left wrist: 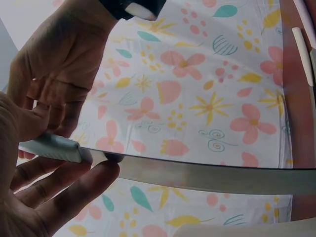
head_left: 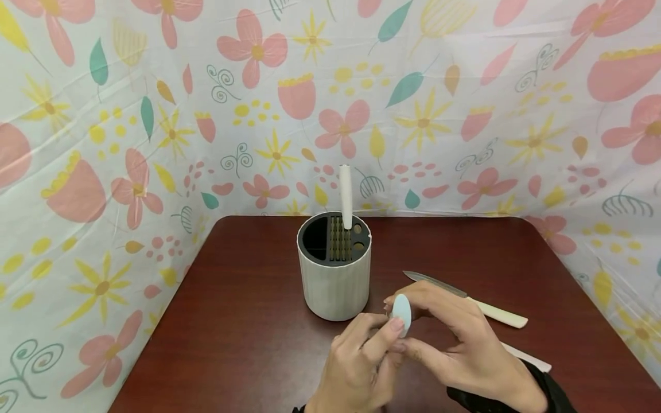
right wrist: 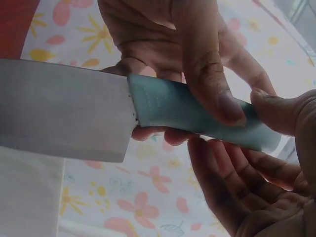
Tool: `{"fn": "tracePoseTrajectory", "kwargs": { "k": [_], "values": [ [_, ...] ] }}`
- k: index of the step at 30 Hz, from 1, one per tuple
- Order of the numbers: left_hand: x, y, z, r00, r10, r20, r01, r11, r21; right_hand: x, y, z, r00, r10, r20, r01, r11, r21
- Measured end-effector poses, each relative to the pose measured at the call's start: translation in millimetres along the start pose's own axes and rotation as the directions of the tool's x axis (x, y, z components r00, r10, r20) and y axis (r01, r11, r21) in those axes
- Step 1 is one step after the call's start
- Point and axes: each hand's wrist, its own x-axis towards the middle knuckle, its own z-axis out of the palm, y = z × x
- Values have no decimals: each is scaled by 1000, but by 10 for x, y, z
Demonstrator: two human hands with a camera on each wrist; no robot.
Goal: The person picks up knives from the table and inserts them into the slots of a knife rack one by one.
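Both hands hold a wide-bladed kitchen knife (right wrist: 173, 106) with a pale blue handle. In the head view only its oval handle end (head_left: 402, 312) faces me, with the blade hidden behind the fingers. My left hand (head_left: 361, 355) pinches the handle between thumb and fingers. On the other side my right hand (head_left: 465, 338) has its thumb and fingertips at the handle's butt end. The left wrist view shows the blade (left wrist: 212, 177) edge-on, stretching away from the hands, with a left fingertip close to where blade meets handle. The right wrist view shows its broad side.
A round white knife block (head_left: 335, 287) with a black slotted top stands beyond the hands. One white handle (head_left: 346, 195) sticks up from it. On the dark red table (head_left: 232, 344) lie a white-handled knife (head_left: 498, 312) and another white handle (head_left: 532, 357), partly behind the right hand.
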Motion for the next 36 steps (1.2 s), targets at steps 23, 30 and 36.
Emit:
{"fn": "tracePoseTrajectory", "kwargs": {
  "k": [23, 30, 36],
  "values": [
    [316, -106, -361, 992, 30, -124, -29, 1000, 6, -42, 448, 75, 948, 290, -133, -315, 917, -245],
    [407, -126, -456, 986, 42, -160, -35, 998, 45, -91, 757, 110, 927, 345, -147, -375, 851, -368],
    [469, -174, -521, 982, 73, -172, -59, 995, 81, -134, 1001, 170, 875, 465, -135, -474, 765, -436]
  ]
}}
